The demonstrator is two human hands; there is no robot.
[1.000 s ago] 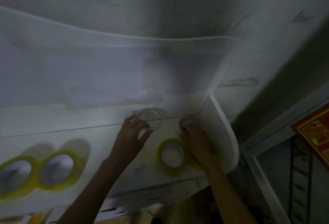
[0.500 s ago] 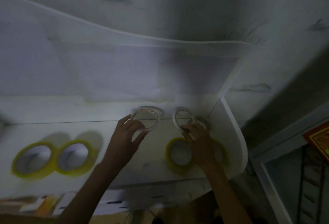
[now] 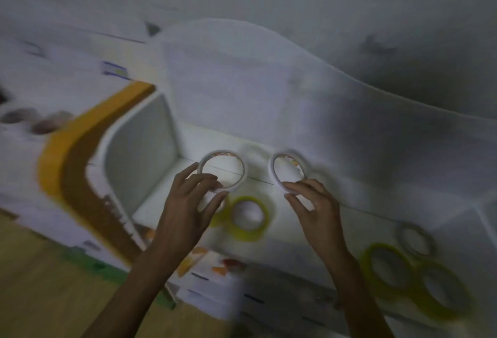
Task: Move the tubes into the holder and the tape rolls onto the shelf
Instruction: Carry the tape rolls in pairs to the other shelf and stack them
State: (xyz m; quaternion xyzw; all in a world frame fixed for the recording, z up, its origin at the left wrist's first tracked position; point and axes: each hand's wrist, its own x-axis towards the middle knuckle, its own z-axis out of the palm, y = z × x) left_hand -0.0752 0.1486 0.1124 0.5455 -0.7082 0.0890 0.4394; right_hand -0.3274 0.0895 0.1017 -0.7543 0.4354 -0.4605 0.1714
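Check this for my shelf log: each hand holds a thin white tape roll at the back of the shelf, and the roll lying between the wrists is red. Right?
Not quite. In the head view the roll between the wrists is yellow, not red. The rest stands: the left hand and the right hand each hold a thin white roll at the back of the shelf.

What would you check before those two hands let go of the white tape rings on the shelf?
1. Left hand touches the left white roll: ok.
2. Right hand touches the right white roll: ok.
3. Both rolls are over the shelf, not past its edge: ok.
4. Rolls lie flat on the board: cannot tell, blurred.
5. Clear of the yellow roll in front: ok.
6. Tubes in the holder: cannot tell, none in view.
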